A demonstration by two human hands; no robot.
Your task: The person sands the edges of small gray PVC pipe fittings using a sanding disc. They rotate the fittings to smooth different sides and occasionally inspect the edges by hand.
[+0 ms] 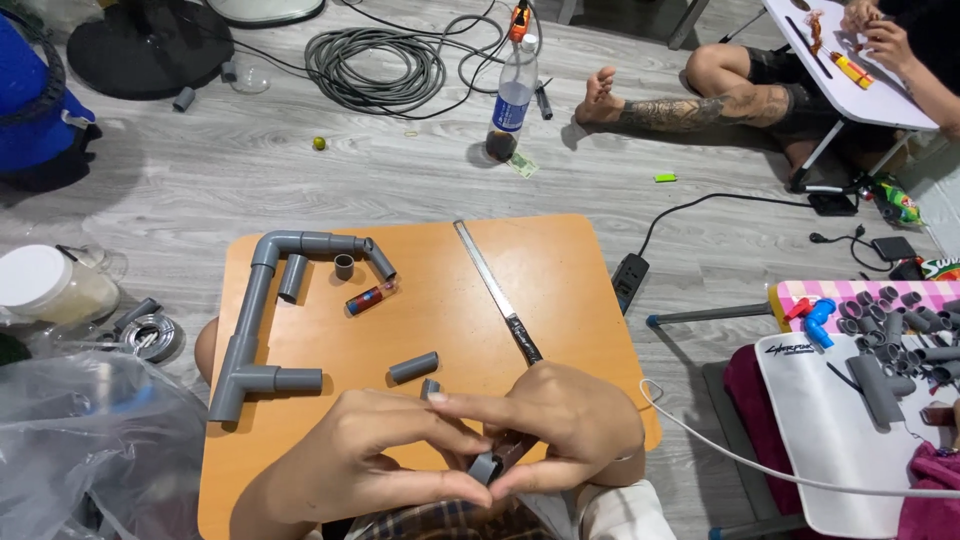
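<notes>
Here both hands, left hand (350,455) and right hand (570,425), clasp a grey pipe fitting (486,467), its open end facing the camera.

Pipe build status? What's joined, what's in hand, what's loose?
Joined: a grey pipe assembly with elbows and a tee lies on the orange table. In hand: left hand and right hand pinch a grey fitting. Loose: short pipe piece, small ring, glue tube.

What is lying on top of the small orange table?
On the orange table: a joined grey pipe assembly, loose pipe pieces, a small red tube and a long saw blade. Both hands cover the near edge, pinching a grey fitting.
</notes>
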